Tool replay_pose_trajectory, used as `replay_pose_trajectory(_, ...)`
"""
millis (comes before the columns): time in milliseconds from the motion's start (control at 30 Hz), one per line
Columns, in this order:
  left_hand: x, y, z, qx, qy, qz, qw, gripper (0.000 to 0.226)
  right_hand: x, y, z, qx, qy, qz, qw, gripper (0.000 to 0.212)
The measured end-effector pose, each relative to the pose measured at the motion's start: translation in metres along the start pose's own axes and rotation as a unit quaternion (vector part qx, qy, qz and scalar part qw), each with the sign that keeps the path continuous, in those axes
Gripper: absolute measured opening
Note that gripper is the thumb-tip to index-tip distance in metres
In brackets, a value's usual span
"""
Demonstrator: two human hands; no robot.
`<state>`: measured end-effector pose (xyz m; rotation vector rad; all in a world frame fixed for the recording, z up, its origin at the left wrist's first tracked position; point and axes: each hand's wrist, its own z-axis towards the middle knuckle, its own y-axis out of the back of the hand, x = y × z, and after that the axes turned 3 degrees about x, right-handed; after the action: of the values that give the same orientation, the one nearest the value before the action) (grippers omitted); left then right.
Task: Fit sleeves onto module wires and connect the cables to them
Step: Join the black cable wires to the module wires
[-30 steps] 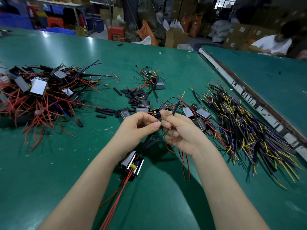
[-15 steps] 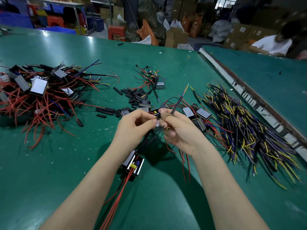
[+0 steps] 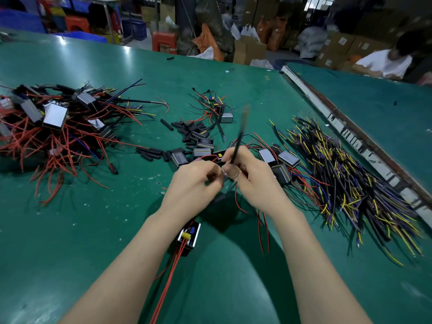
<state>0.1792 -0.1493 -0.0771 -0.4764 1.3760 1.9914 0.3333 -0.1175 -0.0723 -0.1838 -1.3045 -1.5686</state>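
My left hand (image 3: 194, 181) and my right hand (image 3: 252, 176) meet above the middle of the green table (image 3: 93, 230). The right hand grips a black cable (image 3: 238, 141) that sticks up and away, its far end blurred. The left hand's fingers are curled and pinch a thin red module wire (image 3: 208, 157) close to the right fingertips. What lies between the fingertips is hidden. A black module (image 3: 188, 237) with red wires lies on the table under my left wrist. Loose black sleeves (image 3: 149, 152) lie beyond the hands.
A heap of modules with red wires (image 3: 51, 127) fills the left side. Several modules (image 3: 278, 157) sit beside my right hand. A large bundle of black, yellow and purple cables (image 3: 350, 183) lies at right. A table-edge rail (image 3: 350, 132) runs diagonally; a seated person (image 3: 385, 61) works far right.
The black cable in my right hand has swung up toward vertical and now blurs. Both hands have shifted slightly, the left fingers curling tighter by the right fingertips.
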Motion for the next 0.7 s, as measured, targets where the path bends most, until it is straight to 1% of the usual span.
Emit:
replay_pose_trajectory(67,0.0,0.001,0.001,0.043,-0.003,0.052,0.998,0.013,-0.004,0.002,0.001,-0.022,0.04,-0.058,0.997,0.025)
replay_pose_trajectory(100,0.0,0.002,0.001,0.058,-0.016,0.056,0.997,0.015,-0.005,0.003,0.001,-0.03,0.05,-0.073,0.996,0.028)
replay_pose_trajectory(167,0.0,0.005,0.0,0.073,-0.059,0.024,0.995,0.01,-0.006,0.002,0.001,-0.043,0.059,-0.07,0.995,0.026)
replay_pose_trajectory(233,0.001,0.01,0.0,0.093,-0.074,-0.046,0.992,0.007,-0.004,0.004,0.002,-0.031,0.025,0.021,0.999,0.024)
replay_pose_trajectory(267,0.001,0.012,0.0,0.107,-0.071,-0.082,0.988,0.01,-0.002,0.006,0.002,-0.02,-0.007,0.083,0.996,0.023)
replay_pose_trajectory(333,-0.001,0.013,0.0,0.124,-0.055,-0.152,0.979,0.019,0.0,0.01,0.003,-0.014,-0.047,0.173,0.984,0.014)
replay_pose_trajectory(367,-0.002,0.012,-0.001,0.118,-0.044,-0.184,0.975,0.022,0.001,0.011,0.003,-0.021,-0.061,0.2,0.978,0.009)
replay_pose_trajectory(433,-0.001,0.009,-0.001,0.082,-0.02,-0.234,0.969,0.022,0.003,0.008,0.004,-0.044,-0.093,0.244,0.964,0.005)
replay_pose_trajectory(500,0.0,0.006,-0.002,0.039,0.007,-0.26,0.965,0.018,0.005,0.001,0.005,-0.066,-0.121,0.253,0.957,0.007)
replay_pose_trajectory(600,0.001,0.003,-0.001,-0.028,0.045,-0.283,0.958,0.019,0.008,-0.009,0.006,-0.086,-0.134,0.265,0.951,0.009)
replay_pose_trajectory(700,-0.001,0.002,0.0,-0.085,0.064,-0.265,0.958,0.023,0.011,-0.018,0.008,-0.089,-0.132,0.279,0.947,0.007)
